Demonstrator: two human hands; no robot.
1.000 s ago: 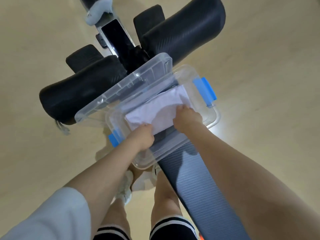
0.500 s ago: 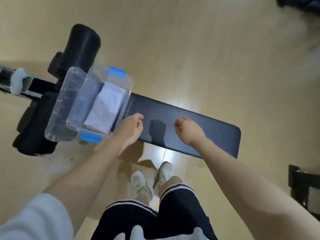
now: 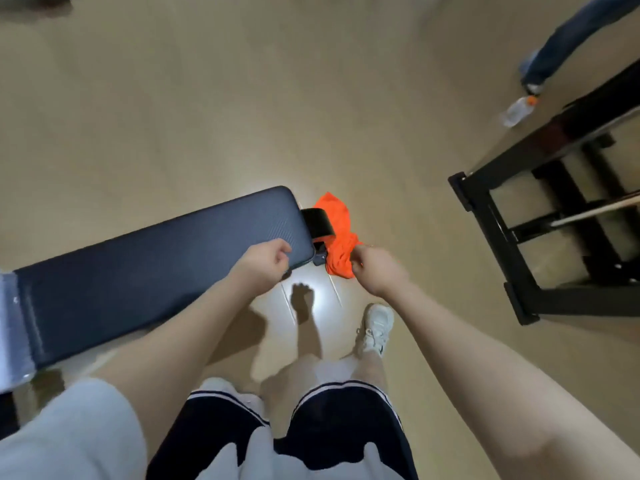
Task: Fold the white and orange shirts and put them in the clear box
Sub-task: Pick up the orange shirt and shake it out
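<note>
While the right hand [image 3: 375,271] reaches past the end of the bench, its fingers [image 3: 358,259] are curled and bunched into the orange shirt [image 3: 337,233], gripping the crumpled cloth at its near, lower part. That shirt hangs in a loose heap off the far right end of the bench [image 3: 156,271], draped over a black bracket [image 3: 318,223] that sticks out from the pad's short edge, with part of it touching or just above the floor [image 3: 207,116]; which of the two cannot be told. Just beside it, the left hand [image 3: 263,266] hovers over the right near corner of the bench pad, its fingers [image 3: 282,254] curled inward with the thumb against them and nothing held between them. Both bare forearms run down toward the bottom edge, the left one ending in a pale grey sleeve [image 3: 69,434]. Below the hands stand the person's legs in dark shorts [image 3: 346,420] with a white stripe, and a white sneaker [image 3: 377,327] rests on the tan floor near the right wrist. Well apart at the right stands a black metal rack [image 3: 512,244]. Toward the far right corner a plastic bottle [image 3: 517,110] lies on the floor beside another person's blue trouser leg [image 3: 568,36].
</note>
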